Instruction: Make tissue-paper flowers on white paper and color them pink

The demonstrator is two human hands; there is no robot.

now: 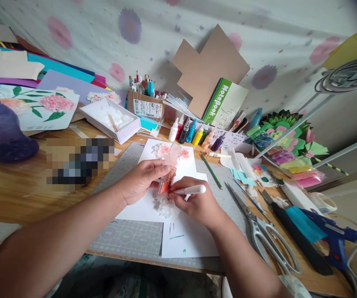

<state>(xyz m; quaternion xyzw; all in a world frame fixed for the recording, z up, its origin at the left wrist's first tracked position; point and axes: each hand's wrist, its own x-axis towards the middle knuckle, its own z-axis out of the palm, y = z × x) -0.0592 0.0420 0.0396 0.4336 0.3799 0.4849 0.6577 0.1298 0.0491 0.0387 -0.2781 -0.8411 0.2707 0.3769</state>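
Observation:
My left hand [142, 179] is closed on a small clear compact [166, 181] with orange-red colour in it, its translucent pink lid tilted up at the far side. In my right hand [198, 205] is a white-handled brush [193, 189]; its tip reaches down to the compact, and the bristles are mostly hidden by my fingers. Below the compact, a ruffled whitish flower [165, 207] is partly covered by my hands. Beyond them, a pink-and-white ruffled flower [183, 154] lies on white paper [135, 209].
A grey cutting mat [119, 238] lies under the papers. Large scissors [259, 231], a black-handled knife [299, 236] and a blue glue gun [336, 244] lie at right. Several paint bottles [191, 132] stand behind. A white box [113, 120] and a purple jar [1, 128] are at left.

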